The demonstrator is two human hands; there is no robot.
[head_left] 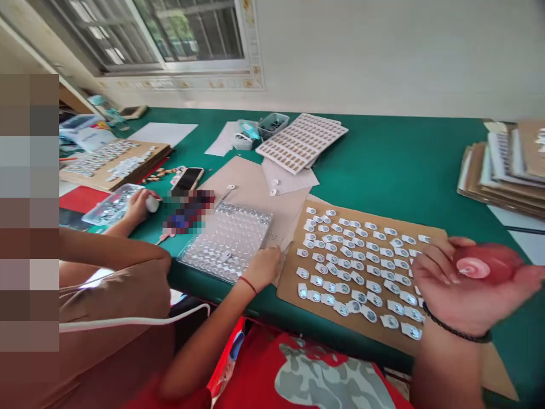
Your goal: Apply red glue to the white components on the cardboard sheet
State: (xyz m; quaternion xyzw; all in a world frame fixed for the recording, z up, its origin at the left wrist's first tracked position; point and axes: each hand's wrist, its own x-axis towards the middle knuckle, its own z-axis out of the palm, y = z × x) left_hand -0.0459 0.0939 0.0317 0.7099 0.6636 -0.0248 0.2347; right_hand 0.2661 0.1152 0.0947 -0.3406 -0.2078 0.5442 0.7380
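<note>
My left hand (264, 266), with a red string on the wrist, rests between a clear bubbled sheet (230, 236) and a brown cardboard (293, 289). Its fingers are curled closed; what they hold, if anything, is hidden. At the right, my right hand (457, 295) is palm up, holding a soft red bottle (496, 264) whose pale tip points left. Rows of small white tags with round silvery centres (372, 284) cover the cardboard beside it. One small tag (226, 257) lies on the bubbled sheet.
At left, a person's hand (138, 207) holds something white beside a clear tray (113, 205) of small parts. A phone (187, 182) lies nearby. Farther back are a white slotted board (302, 142) and small tubs (272, 125). Stacked cardboards (489, 176) stand at right.
</note>
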